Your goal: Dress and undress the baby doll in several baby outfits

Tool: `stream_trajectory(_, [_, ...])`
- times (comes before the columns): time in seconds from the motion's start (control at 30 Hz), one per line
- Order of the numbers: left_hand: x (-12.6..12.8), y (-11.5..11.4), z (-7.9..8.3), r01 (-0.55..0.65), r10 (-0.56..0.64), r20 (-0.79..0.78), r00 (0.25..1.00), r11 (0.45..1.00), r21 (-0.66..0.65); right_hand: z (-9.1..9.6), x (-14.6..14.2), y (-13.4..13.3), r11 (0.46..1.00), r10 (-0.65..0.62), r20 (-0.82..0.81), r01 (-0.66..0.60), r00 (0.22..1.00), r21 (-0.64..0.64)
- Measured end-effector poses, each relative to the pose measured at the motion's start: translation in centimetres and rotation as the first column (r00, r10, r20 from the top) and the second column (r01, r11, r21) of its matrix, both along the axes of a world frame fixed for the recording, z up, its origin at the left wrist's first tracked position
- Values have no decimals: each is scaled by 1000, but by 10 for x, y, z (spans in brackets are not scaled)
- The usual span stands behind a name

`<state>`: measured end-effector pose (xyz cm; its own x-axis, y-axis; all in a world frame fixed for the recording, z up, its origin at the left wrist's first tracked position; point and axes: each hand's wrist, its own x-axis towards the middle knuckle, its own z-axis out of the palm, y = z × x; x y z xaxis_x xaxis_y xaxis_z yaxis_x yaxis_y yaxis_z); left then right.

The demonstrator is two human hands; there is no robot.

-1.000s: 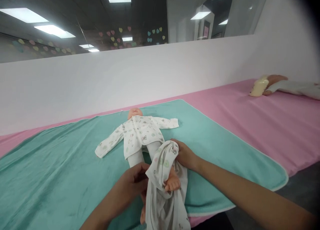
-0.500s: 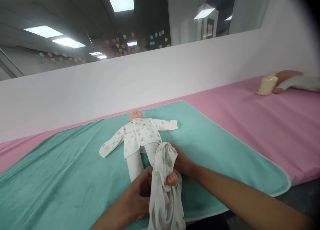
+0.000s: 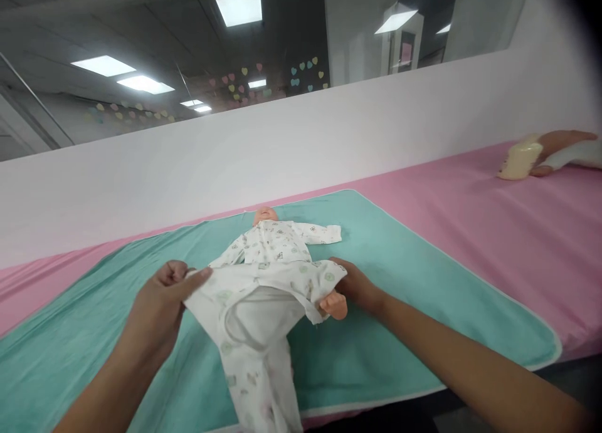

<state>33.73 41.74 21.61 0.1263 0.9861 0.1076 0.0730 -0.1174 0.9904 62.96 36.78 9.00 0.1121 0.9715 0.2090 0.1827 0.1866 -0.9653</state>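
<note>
Teal blanket underlies the baby doll. Bunched earlier, printed pants at six o'clock now gape accessibly, pinched by my left hand; I can't tell what my right hand grips.

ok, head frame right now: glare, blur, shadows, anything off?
Head view: ceiling lights at the top burn out to white; head view: upper right corner goes black; head view: bottle near the right edge looks soft; head view: shadows on the teal blanket are faint and diffuse; head view: print on the baby pants is discernible, slightly soft.
</note>
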Motion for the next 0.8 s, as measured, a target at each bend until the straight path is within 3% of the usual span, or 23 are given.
stream_trajectory(0.1, [-4,10,-6,105,-105,-1,994,993,-47,-2,-4,2,998,20,157,-29,987,57])
stream_trajectory(0.2, [9,3,-31,322,-324,17,946,932,-164,-3,-9,-1,991,38,263,-69,964,111])
stream_trajectory(0.33, [25,-1,-54,492,-454,206,867,846,-204,9,-6,-12,976,217,-11,-217,976,0])
stream_trajectory(0.43, [27,9,-49,558,-496,315,809,817,-147,32,-3,-16,965,264,-277,-252,924,78])
stream_trajectory(0.53, [33,22,-38,579,-517,373,770,812,-68,63,-14,-7,969,240,-315,-208,918,130])
stream_trajectory(0.63, [43,32,-35,632,-578,375,725,775,-27,85,-40,17,969,249,-63,-249,967,2])
stream_trajectory(0.7, [47,37,-40,646,-592,378,712,763,-24,87,-58,35,928,351,61,-339,934,-151])
stream_trajectory(0.8, [41,46,-50,653,-587,384,713,755,-58,73,-75,56,848,447,-82,-451,891,-278])
